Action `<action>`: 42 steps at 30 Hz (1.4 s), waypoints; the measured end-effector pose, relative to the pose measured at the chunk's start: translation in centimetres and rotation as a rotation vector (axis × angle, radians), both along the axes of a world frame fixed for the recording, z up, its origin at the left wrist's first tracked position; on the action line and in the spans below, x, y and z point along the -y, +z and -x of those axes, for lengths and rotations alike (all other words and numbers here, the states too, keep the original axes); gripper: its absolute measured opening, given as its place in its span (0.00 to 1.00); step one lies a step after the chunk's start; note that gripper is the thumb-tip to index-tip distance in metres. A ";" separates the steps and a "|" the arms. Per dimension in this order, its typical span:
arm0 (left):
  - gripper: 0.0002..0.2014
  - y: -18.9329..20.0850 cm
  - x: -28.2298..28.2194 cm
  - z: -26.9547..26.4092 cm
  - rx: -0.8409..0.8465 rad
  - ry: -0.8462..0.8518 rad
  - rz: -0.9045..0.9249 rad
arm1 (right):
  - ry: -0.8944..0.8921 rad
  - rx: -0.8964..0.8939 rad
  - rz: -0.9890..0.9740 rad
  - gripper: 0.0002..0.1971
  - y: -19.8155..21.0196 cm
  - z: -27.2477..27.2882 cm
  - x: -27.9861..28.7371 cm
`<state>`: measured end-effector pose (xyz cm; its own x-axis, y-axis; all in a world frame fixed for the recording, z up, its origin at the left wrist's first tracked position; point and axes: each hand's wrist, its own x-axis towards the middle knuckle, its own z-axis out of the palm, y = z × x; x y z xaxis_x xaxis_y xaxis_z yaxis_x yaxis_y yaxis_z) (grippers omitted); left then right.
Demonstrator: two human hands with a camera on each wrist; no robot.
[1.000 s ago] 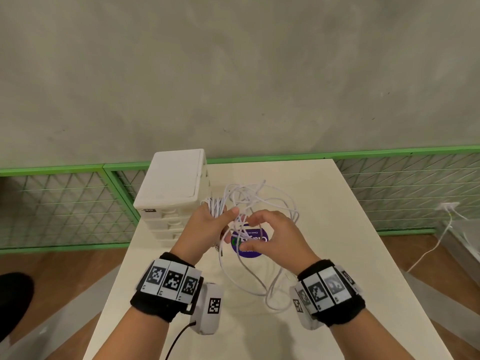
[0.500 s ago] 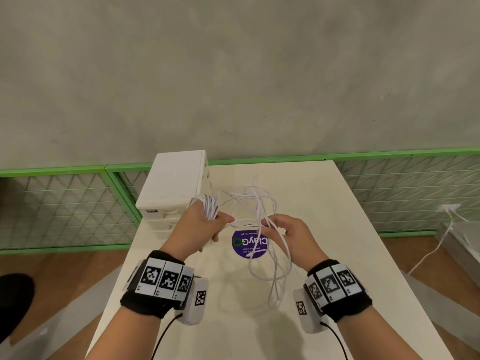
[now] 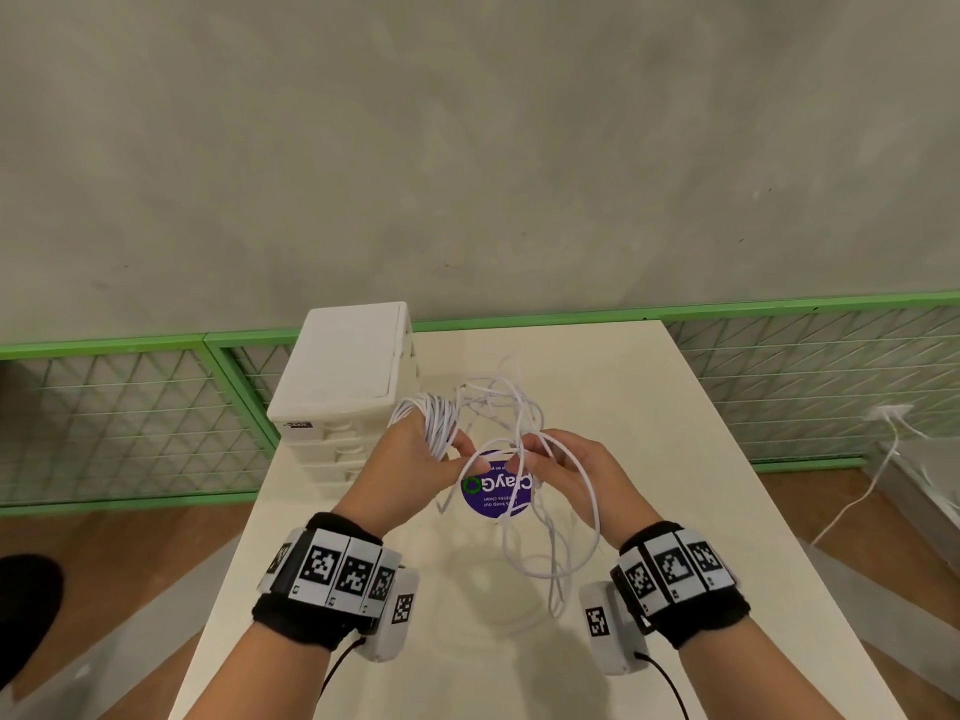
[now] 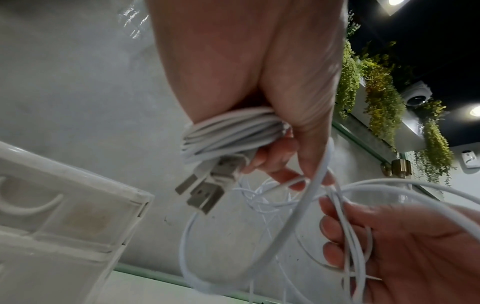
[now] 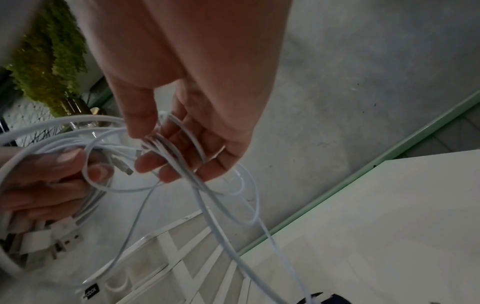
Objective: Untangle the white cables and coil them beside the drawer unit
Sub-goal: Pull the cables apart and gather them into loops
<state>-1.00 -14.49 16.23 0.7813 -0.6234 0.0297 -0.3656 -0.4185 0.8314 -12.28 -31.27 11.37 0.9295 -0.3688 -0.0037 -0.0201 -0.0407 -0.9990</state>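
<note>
Head view first: both hands are up over the cream table (image 3: pixel 675 459), working the white cables (image 3: pixel 524 407). The left hand (image 3: pixel 410 459) has a tight coil (image 3: pixel 439 420) wound round its fingers, thumb clamped over the turns. The right hand (image 3: pixel 566 470), at 3 o'clock from the left, pinches several loose strands, and long loops hang from it toward 6 o'clock, over the table. More tangled loops rise toward 12 o'clock between the hands. The white drawer unit (image 3: pixel 343 371) stands at 10 o'clock from the left hand, just beside it. A round purple sticker (image 3: pixel 493 493) lies on the table below the hands.

Left wrist view now: the left hand (image 4: pixel 249 72) curls tight round the coil (image 4: pixel 228 131), and two USB plugs (image 4: pixel 207 185) stick out of the bundle toward 7 o'clock. The right hand (image 4: pixel 405 246) shows at 4 o'clock, fingers hooked round a few strands. The drawer unit (image 4: pixel 64 216) fills the 8 o'clock corner.

Right wrist view, dim: the right hand (image 5: pixel 187 92) holds strands looped across its curled fingers, thumb pressing them. The left hand (image 5: pixel 44 181) sits at 9 o'clock, with the plugs (image 5: pixel 46 238) below it. The drawer unit (image 5: pixel 166 259) lies at 6 o'clock, the table (image 5: pixel 376 226) at 4 o'clock.
</note>
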 end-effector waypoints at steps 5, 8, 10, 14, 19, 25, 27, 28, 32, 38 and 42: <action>0.10 0.0 -0.1 -0.5 0.097 0.139 0.085 | -0.022 0.046 0.057 0.15 0.4 0.0 -0.2; 0.10 0.2 -0.6 -0.8 0.162 0.213 0.123 | -0.025 0.021 0.107 0.16 0.3 0.1 0.1; 0.09 0.0 -0.7 -0.7 0.175 0.244 0.135 | -0.012 0.008 0.106 0.13 0.1 0.1 0.3; 0.09 -0.1 -0.7 -0.7 0.097 0.227 0.161 | -0.037 -0.005 0.063 0.07 -0.3 -0.2 0.7; 0.04 0.6 -1.3 -1.2 -0.040 0.125 0.157 | -0.011 -0.009 0.097 0.11 0.2 0.2 1.2; 0.07 -0.1 -1.1 -1.2 -0.028 0.133 0.169 | -0.029 0.031 0.154 0.13 0.8 0.3 1.3; 0.10 -0.4 -0.9 -1.4 -0.010 0.153 0.140 | -0.038 0.054 0.198 0.13 1.0 0.3 1.2; 0.11 -0.6 -0.8 -1.6 -0.007 0.168 0.129 | -0.043 0.064 0.228 0.13 1.1 0.3 1.0; 0.12 -0.6 -0.7 -1.8 -0.091 0.166 0.044 | -0.082 0.076 0.247 0.12 0.6 0.1 0.6; 0.08 -0.4 -0.4 -1.4 -0.146 0.168 0.032 | -0.062 0.064 0.235 0.07 0.2 0.0 0.7; 0.05 0.1 -0.1 -1.2 -0.164 0.225 0.177 | 0.019 0.010 0.254 0.11 0.4 0.2 1.0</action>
<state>0.20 -14.34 16.35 0.9023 -0.4308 -0.0150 -0.1359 -0.3173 0.9386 -12.53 -32.30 11.75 0.9357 -0.3396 0.0961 -0.0074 -0.2909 -0.9567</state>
